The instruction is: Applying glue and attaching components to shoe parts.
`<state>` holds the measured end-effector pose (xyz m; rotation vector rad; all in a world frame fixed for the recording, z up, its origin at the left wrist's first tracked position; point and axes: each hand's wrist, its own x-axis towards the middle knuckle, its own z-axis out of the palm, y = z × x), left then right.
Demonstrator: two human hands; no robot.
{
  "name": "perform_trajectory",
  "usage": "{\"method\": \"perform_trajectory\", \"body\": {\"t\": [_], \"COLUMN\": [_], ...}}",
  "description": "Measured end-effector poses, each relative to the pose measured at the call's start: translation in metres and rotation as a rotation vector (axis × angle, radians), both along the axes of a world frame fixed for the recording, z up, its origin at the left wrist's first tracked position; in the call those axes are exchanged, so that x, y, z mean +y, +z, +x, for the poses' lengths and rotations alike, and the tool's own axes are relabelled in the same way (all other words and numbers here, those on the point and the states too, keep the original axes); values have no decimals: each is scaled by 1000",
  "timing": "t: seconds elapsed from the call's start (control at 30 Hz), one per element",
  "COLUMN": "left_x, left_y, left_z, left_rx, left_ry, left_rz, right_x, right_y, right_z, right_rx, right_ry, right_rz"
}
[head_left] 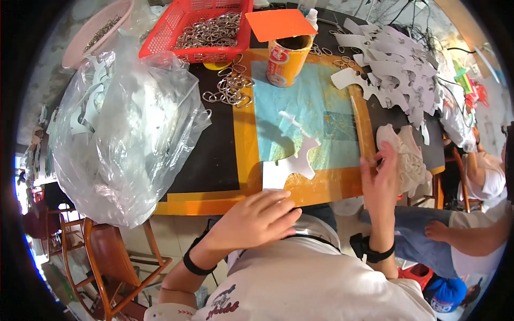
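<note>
My left hand (pixel 261 218) is over the table's near edge, its fingers loosely bent and a little apart, with nothing visible in it. Just beyond its fingertips lies a white cut-out piece (pixel 289 167) with curved notches, on a blue sheet (pixel 337 91) smeared with yellowish residue. My right hand (pixel 381 179) is raised at the right of the sheet, thumb and fingers apart. Its fingertips overlap the edge of a crumpled beige cloth (pixel 411 160); whether they touch it I cannot tell. Both wrists wear black bands.
A large clear plastic bag (pixel 128 134) of white pieces fills the left. Behind are a red basket (pixel 160 37) of metal rings, loose rings (pixel 230 90), an orange tub (pixel 286 64) with an orange card on top, and stacked white cut-outs (pixel 399 64). A person sits at the right.
</note>
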<state>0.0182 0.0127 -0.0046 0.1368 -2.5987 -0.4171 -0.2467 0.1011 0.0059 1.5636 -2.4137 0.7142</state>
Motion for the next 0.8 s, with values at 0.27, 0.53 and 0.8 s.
{"method": "perform_trajectory", "body": {"t": [0.27,0.53,0.8], "left_x": [-9,-4,-15], "left_y": [11,-10,-6], "left_z": [-47,-75,-47], "left_rx": [-173,-241,-39], "left_ry": [542,305,384], "left_rz": [233,153,166], "right_x": [-5,7,22], "right_y": [-5,-11,-28], "right_z": [-3,-25,-53], "right_rx": [52,-390,-753], "right_ry": [72,159,234], "right_rz": [220,44,-14]}}
